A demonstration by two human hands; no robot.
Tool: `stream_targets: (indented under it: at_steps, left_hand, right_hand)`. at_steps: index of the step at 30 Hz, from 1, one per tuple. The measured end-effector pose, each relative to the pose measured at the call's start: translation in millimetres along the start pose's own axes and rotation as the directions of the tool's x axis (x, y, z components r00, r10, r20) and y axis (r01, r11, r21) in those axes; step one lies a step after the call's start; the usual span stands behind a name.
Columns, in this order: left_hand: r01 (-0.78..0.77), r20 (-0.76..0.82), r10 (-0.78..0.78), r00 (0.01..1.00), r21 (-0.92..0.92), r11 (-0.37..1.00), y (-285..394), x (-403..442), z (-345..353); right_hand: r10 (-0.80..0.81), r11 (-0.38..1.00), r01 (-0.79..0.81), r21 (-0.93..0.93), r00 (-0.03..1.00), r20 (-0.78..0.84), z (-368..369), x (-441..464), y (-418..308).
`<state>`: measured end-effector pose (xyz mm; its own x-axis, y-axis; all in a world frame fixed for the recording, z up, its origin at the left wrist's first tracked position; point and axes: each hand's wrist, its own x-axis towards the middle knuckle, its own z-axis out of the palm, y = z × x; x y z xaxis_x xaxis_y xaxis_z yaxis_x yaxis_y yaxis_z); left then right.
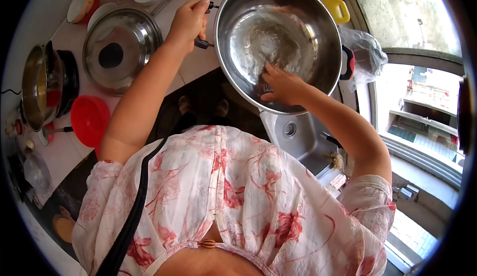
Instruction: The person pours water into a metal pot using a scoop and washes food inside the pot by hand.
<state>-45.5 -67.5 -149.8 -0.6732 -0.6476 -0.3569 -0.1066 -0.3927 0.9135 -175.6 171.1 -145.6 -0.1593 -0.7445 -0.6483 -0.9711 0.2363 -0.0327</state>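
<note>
A large, wide stainless steel pot [325, 32] is tilted over the counter edge and sink, its inside facing me. My left hand [190, 23] is closed around its black side handle, whose ends show above and below the fist. Inside the pot, my right hand [285, 86] lies against the lower wall with its fingers stretched out and thumb apart. The pot's bottom looks wet and shiny, with brownish marks. I see nothing clearly held in the right hand. A second handle, black and red [349, 63], sticks out on the pot's right side.
Below the pot is a steel sink [310, 149] with a drain. On the left counter are a steel lid [141, 32], a red plastic dipper [89, 122], stacked pans [37, 87] and bowls [82, 5]. A yellow jug [334, 5] and plastic bag [365, 52] stand by the window.
</note>
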Motion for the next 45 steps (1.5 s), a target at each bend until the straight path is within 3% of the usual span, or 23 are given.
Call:
stream_targets:
  at_steps: [1,2,3,5,6,8,9,11,12,14,18,20,21,23,24,26,30,33,36,37,39,42,45]
  left_hand:
    - [0.002,-0.005,-0.002,1.000,-0.005,1.000,0,0,1]
    - [-0.012,0.002,0.012,1.000,-0.004,1.000,-1,0,0]
    - [-0.026,0.012,0.026,1.000,0.000,1.000,-1,0,0]
    - [-0.021,0.015,0.021,1.000,0.021,1.000,0,0,-2]
    - [-0.014,0.023,0.013,1.000,0.040,0.999,0,1,-2]
    - [-0.001,0.017,0.000,1.000,0.054,0.999,4,-1,0]
    - [0.021,0.006,-0.022,1.000,0.066,0.998,5,-2,0]
    - [0.034,-0.007,-0.034,0.999,0.070,0.997,6,-2,1]
    - [0.039,-0.013,-0.038,0.999,0.077,0.996,7,-2,2]
    - [0.027,-0.016,-0.026,1.000,0.078,0.997,7,-3,2]
    - [0.012,-0.010,-0.011,1.000,0.028,1.000,1,-1,0]
    - [0.018,-0.011,-0.017,1.000,0.014,1.000,0,-1,0]
    - [0.014,-0.021,-0.014,1.000,0.000,1.000,0,-1,0]
    - [0.017,-0.027,-0.016,0.999,0.007,1.000,0,-1,1]
    - [0.020,-0.033,-0.020,0.999,0.019,1.000,0,-1,2]
    - [0.020,-0.030,-0.019,0.999,0.038,0.999,5,-2,3]
    - [0.003,-0.011,-0.002,1.000,0.062,0.998,1,-2,1]
    - [0.009,-0.022,-0.008,1.000,0.043,0.999,2,-4,2]
    - [0.030,-0.042,-0.028,0.999,0.037,0.999,3,-4,2]
    - [0.021,-0.043,-0.019,0.999,0.036,0.999,4,-3,2]
    - [0.026,-0.013,-0.026,1.000,0.059,0.998,3,-2,2]
    - [0.048,-0.026,-0.047,0.999,0.056,0.997,6,-3,3]
    - [0.031,-0.010,-0.030,0.999,0.041,0.999,4,-4,2]
  right_hand:
    - [-0.112,0.983,0.105,0.151,0.993,0.040,-8,-2,-1]
    - [-0.074,0.938,0.136,0.318,0.977,-0.198,0,8,9]
    - [-0.081,0.938,0.141,0.316,0.977,-0.197,6,28,20]
    - [0.101,0.585,-0.173,0.792,0.985,0.140,2,65,38]
    - [0.101,0.583,-0.171,0.794,0.985,0.137,1,76,37]
    - [0.029,0.427,-0.358,0.830,0.923,0.383,-21,96,21]
    - [0.027,0.435,-0.355,0.828,0.924,0.382,-28,103,24]
    - [0.142,0.280,-0.148,0.949,0.984,0.111,-35,116,30]
    - [0.137,0.281,-0.144,0.949,0.985,0.109,-39,125,41]
    - [0.301,0.239,-0.104,0.965,0.953,0.028,-46,139,69]
    - [0.196,0.401,-0.125,0.908,0.979,0.049,-25,124,91]
    - [0.046,0.473,-0.310,0.825,0.943,0.329,-9,95,76]
    - [0.049,0.479,-0.313,0.820,0.942,0.331,-11,91,68]
    - [-0.052,0.660,-0.279,0.698,0.909,0.413,-26,93,38]
    - [-0.052,0.661,-0.277,0.698,0.911,0.410,-29,100,31]
    - [0.053,0.468,-0.068,0.881,0.997,0.049,-38,122,29]
    - [0.072,0.357,-0.085,0.930,0.995,0.063,-27,132,56]
    - [0.025,0.420,-0.198,0.886,0.978,0.207,-6,103,83]
    - [0.064,0.586,-0.313,0.748,0.937,0.343,-19,83,68]
    - [0.066,0.590,-0.308,0.746,0.940,0.335,-21,93,60]
    - [-0.121,0.591,0.022,0.806,0.991,0.061,-21,118,47]
    - [0.082,0.461,-0.214,0.861,0.977,0.199,-60,135,29]
    - [0.101,0.363,-0.079,0.929,0.994,0.045,-26,134,79]
